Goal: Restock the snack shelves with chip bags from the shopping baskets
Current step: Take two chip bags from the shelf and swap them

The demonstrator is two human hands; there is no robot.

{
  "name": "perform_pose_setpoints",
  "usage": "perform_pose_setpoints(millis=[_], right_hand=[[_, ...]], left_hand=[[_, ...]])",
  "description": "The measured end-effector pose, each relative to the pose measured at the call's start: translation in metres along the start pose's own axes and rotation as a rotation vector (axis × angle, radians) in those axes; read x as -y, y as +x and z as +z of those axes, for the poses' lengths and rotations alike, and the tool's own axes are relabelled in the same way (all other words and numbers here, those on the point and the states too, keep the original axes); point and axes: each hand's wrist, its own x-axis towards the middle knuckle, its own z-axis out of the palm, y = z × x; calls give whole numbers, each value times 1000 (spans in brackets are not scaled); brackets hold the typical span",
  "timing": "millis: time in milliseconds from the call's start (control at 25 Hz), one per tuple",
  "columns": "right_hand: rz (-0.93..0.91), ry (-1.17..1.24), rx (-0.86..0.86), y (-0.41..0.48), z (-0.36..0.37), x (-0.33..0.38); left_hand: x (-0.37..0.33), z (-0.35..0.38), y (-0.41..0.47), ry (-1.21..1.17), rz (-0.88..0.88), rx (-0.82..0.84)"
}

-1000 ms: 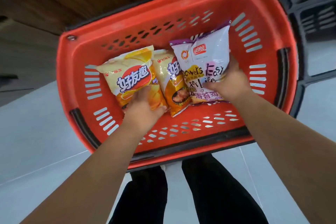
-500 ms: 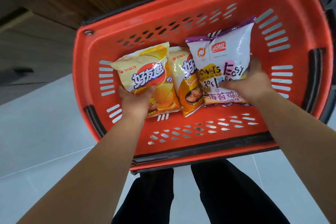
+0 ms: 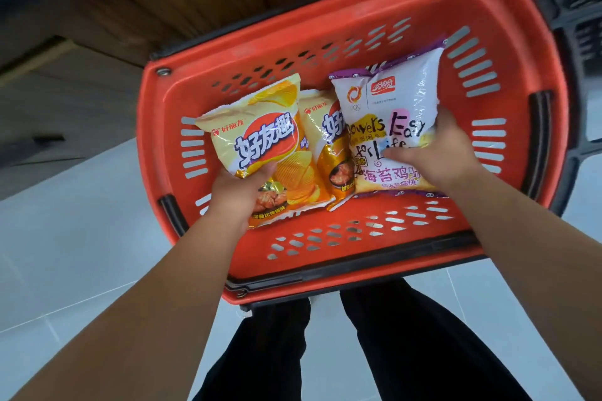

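- Now the left hand (image 3: pixel 241 192) grips the yellow chip bag (image 3: pixel 257 137), tilted up inside the red basket (image 3: pixel 358 10); earlier the hand lay atop it.
- Right hand (image 3: pixel 439 156) still clutches the white chip bag (image 3: pixel 391 101).

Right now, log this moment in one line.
phase: picking from red basket | left grip: holds yellow chip bag | right grip: holds white chip bag | between: orange bag

left hand (image 3: pixel 242 192) grips yellow bag (image 3: pixel 260 133) | right hand (image 3: pixel 436 156) grips white bag (image 3: pixel 387 98) | arms extended forward
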Motion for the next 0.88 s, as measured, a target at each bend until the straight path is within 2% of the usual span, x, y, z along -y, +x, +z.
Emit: perform_pose_setpoints(millis=[240, 520, 680, 880], right_hand=[[-4, 198, 85, -67, -32, 41], [-24, 432, 31, -217, -110, 119], [-6, 576, -23, -325, -138, 146], [-30, 738, -189, -456, -177, 158]], left_hand=[[-73, -27, -56, 60, 45, 141], [-192, -92, -176, 62, 63, 392], [-229, -122, -265, 103, 192, 500], [-277, -148, -384, 215, 465, 632]])
